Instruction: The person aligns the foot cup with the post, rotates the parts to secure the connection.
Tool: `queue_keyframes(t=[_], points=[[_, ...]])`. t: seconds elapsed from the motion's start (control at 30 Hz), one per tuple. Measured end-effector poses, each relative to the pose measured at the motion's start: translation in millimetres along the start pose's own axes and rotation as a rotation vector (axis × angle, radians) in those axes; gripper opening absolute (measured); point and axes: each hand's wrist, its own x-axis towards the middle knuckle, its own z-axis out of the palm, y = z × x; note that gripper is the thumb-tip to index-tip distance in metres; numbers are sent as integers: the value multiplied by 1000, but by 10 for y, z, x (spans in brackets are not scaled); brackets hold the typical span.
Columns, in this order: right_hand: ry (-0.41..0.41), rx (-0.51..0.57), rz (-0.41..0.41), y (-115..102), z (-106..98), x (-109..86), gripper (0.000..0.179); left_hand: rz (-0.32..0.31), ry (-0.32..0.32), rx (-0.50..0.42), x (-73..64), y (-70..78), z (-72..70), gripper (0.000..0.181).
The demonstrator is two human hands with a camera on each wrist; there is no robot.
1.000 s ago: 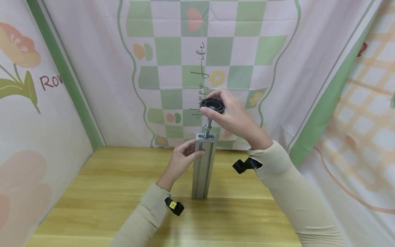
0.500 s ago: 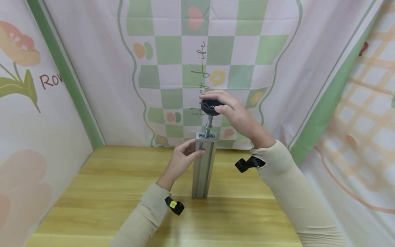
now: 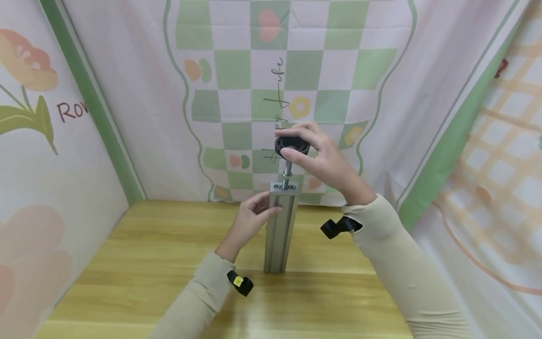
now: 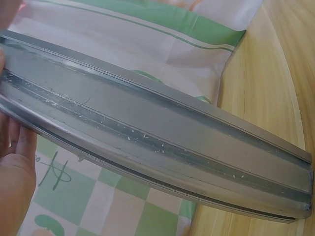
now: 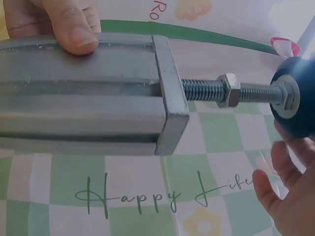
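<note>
An aluminium profile (image 3: 277, 235) stands upright on the wooden table, and bits of swarf lie in its grooves in the left wrist view. My left hand (image 3: 247, 221) grips it near the top, thumb on the near face. A metal end plate (image 5: 172, 98) caps it, fixed with two screws. Out of the plate rises a threaded rod (image 5: 204, 90) carrying a hex nut (image 5: 230, 90), with a gap between nut and plate. At the rod's end sits a round black levelling foot (image 3: 291, 142). My right hand (image 3: 326, 160) holds its rim between thumb and fingers.
The wooden table (image 3: 161, 254) extends around the profile's base. Printed cloth (image 3: 233, 68) hangs behind it, and patterned cloths also hang on both sides. Each wrist wears a black camera mount, such as the right one (image 3: 338, 227).
My right thumb slid rightward along the foot's rim, then came back left across it. The foot appears turned. My left hand and the profile have stayed in place.
</note>
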Motion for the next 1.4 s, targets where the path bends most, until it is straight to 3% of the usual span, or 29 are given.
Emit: queue_keyframes(t=[0.17,0.3,0.63,0.83,1.03,1.4], points=[[63,-59,86,-48,67,37,43,25,-8,-5,-4,-5,2,40],[72,-80,72,-68,85,44,41,22,-9,-12,-4,-4,5,40],[-75,-13,33,-14,-43,5,50,8,1,-22,-12,-5,3,42],[-96,57,30,-7,-77,-15,46,3,1,-28,-14,-1,2,42],[-76,80,51,32,-89,-39,45,-11,-3,-34,-18,10,5,41],[37,-13,151,14,-18,-41,50,12,-1,-25,-18,-4,6,41]])
